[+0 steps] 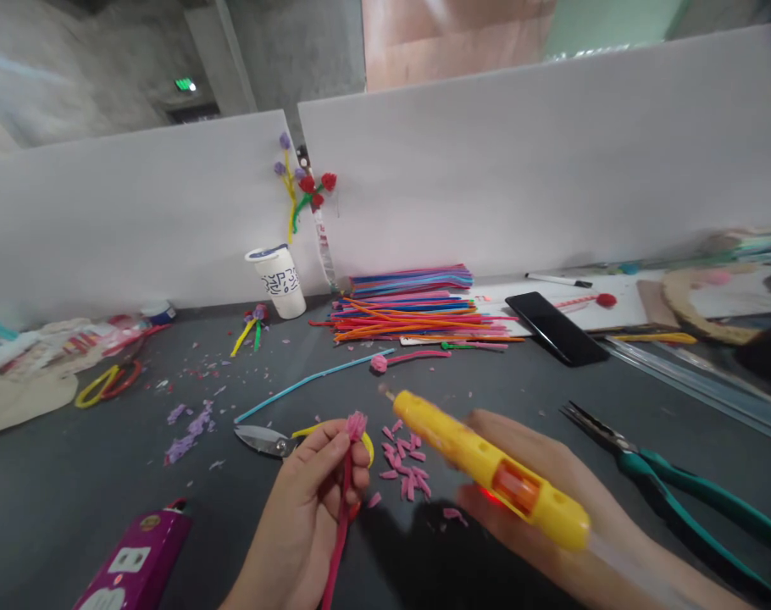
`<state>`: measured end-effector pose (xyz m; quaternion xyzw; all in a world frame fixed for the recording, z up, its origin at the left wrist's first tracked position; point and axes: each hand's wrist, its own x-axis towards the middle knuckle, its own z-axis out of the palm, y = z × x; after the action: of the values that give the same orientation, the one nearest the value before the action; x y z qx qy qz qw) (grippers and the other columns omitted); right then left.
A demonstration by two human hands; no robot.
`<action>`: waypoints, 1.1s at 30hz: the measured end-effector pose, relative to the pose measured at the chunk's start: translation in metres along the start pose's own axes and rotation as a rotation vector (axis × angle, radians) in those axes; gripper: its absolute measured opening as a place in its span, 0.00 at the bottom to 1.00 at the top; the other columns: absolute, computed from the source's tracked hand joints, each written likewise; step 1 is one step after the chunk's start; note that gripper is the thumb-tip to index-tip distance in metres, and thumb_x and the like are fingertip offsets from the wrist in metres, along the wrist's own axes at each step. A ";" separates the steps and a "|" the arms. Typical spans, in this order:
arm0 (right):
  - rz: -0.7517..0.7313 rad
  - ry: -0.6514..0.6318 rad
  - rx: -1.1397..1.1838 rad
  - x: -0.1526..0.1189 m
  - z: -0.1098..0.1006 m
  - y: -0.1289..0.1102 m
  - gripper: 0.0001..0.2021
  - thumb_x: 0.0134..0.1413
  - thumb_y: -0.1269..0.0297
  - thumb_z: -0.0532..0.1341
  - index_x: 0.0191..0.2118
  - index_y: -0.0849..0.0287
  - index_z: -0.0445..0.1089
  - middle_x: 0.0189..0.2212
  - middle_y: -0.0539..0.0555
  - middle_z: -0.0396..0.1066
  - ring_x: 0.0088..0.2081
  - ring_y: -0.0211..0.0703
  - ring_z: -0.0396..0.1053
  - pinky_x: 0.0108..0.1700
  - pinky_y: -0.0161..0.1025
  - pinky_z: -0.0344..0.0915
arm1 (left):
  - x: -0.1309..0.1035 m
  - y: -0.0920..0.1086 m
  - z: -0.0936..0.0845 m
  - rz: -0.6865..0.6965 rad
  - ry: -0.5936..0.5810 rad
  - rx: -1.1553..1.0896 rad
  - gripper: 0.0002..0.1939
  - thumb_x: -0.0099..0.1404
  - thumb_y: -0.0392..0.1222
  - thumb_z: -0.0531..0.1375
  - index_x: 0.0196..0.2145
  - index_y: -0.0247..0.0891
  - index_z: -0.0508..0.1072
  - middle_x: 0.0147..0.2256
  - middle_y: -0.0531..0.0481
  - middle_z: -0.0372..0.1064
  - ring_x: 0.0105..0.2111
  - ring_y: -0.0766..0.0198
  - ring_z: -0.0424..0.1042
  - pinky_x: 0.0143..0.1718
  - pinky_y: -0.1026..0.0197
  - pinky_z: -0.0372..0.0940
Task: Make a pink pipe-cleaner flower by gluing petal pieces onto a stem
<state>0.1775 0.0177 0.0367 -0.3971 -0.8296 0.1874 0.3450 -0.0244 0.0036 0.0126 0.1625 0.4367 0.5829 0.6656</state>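
Pinched in my left hand (313, 491) is a pink pipe cleaner flower (356, 425), its bud up at the fingertips and its stem hanging down through the palm. My right hand (518, 474) grips a yellow hot glue gun (468, 445), nozzle pointing up and left, a little right of the bud and apart from it. A clear glue stick trails from the gun's back end. Between the hands lie several short pink pipe cleaner pieces (407, 462). Scissors (264, 440) with yellow handles are partly hidden behind my left hand.
Green-handled pliers (640, 457) lie at right, a black phone (554, 326) beyond them. Behind are bundled pipe cleaners (411, 318), a finished pink flower (379, 363) and a white paper cup (282, 284). A purple power strip (135, 563) is at front left; purple scraps (191, 436) lie nearby.
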 end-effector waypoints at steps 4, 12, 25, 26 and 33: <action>-0.127 0.107 0.003 -0.007 0.006 -0.011 0.10 0.57 0.65 0.52 0.26 0.52 0.64 0.22 0.50 0.68 0.24 0.42 0.69 0.27 0.35 0.66 | 0.002 -0.002 -0.001 -0.072 0.008 -0.039 0.08 0.53 0.37 0.68 0.30 0.32 0.75 0.23 0.53 0.68 0.17 0.76 0.62 0.19 0.73 0.61; -0.164 0.128 -0.060 -0.010 0.021 -0.004 0.14 0.56 0.67 0.51 0.23 0.53 0.67 0.19 0.51 0.67 0.21 0.42 0.68 0.23 0.36 0.63 | 0.001 -0.005 0.000 -0.079 0.059 -0.050 0.04 0.56 0.34 0.65 0.31 0.32 0.75 0.22 0.52 0.67 0.18 0.75 0.62 0.21 0.73 0.62; -0.099 -0.076 -0.107 -0.008 0.022 0.000 0.09 0.50 0.68 0.54 0.21 0.57 0.60 0.16 0.47 0.62 0.16 0.33 0.57 0.19 0.31 0.57 | 0.001 -0.007 -0.002 -0.083 0.018 -0.040 0.11 0.54 0.39 0.68 0.34 0.33 0.74 0.21 0.55 0.66 0.17 0.76 0.61 0.21 0.73 0.61; -0.093 -0.084 -0.113 -0.008 0.022 0.000 0.09 0.51 0.67 0.54 0.21 0.57 0.60 0.16 0.47 0.62 0.16 0.33 0.57 0.19 0.31 0.57 | 0.000 -0.007 -0.002 -0.080 0.008 -0.039 0.11 0.54 0.39 0.68 0.34 0.33 0.74 0.21 0.55 0.67 0.17 0.76 0.61 0.22 0.73 0.61; -0.109 -0.142 -0.108 -0.006 0.022 0.000 0.11 0.53 0.67 0.53 0.21 0.57 0.58 0.17 0.46 0.60 0.16 0.32 0.55 0.19 0.30 0.54 | -0.001 -0.005 0.002 -0.090 0.057 -0.034 0.16 0.46 0.39 0.72 0.31 0.33 0.74 0.21 0.55 0.67 0.17 0.76 0.60 0.20 0.73 0.60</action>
<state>0.1644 0.0123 0.0194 -0.3550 -0.8812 0.1512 0.2732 -0.0196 0.0020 0.0105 0.1147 0.4525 0.5640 0.6812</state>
